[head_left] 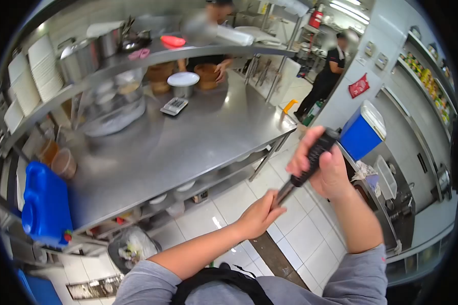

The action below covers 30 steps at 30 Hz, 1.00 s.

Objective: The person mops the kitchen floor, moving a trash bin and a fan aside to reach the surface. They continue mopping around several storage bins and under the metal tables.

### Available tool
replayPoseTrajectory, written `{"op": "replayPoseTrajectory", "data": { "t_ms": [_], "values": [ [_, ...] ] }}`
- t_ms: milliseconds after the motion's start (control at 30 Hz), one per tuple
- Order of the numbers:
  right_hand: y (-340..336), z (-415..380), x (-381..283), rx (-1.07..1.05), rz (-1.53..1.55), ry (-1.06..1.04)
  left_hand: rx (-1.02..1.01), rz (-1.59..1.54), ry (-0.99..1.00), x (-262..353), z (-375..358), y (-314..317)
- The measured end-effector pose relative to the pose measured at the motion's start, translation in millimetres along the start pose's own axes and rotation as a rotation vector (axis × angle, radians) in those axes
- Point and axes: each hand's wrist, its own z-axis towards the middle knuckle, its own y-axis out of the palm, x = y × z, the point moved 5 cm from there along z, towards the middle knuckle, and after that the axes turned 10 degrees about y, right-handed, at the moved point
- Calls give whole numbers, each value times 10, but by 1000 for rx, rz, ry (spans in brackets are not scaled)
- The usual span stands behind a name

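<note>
Raised in front of me is a stick with a thick black handle (314, 158) and a thinner metallic shaft (286, 193). My right hand (332, 173) is wrapped round the black handle. Lower down, my left hand (259, 214) is closed round the shaft, hiding its lower part. What kind of tool it is I cannot make out. Both hands are over the tiled floor, to the right of the steel table (188, 145).
On the table are a kitchen scale (174, 106), a plastic-covered tray (114, 119) and a blue jerrycan (43, 203). A bin (132, 249) stands below. A blue cooler (362, 133) is at right. One person (208, 68) works behind the table; another (333, 66) stands farther back.
</note>
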Motion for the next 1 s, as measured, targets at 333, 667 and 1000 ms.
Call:
{"op": "replayPoseTrajectory", "data": {
  "t_ms": [333,667,1000],
  "values": [
    [-1701,-1385,163,345,181,-235,5,733,-1139,-1764,-5246,-947],
    [-950,-1275,4,476,95,-165,-522,480,-1757,-1567,-7892,-1310],
    [-781,-816,-53,406,141,-201,306,519,-682,-1804,-3020,-2374]
  ]
}}
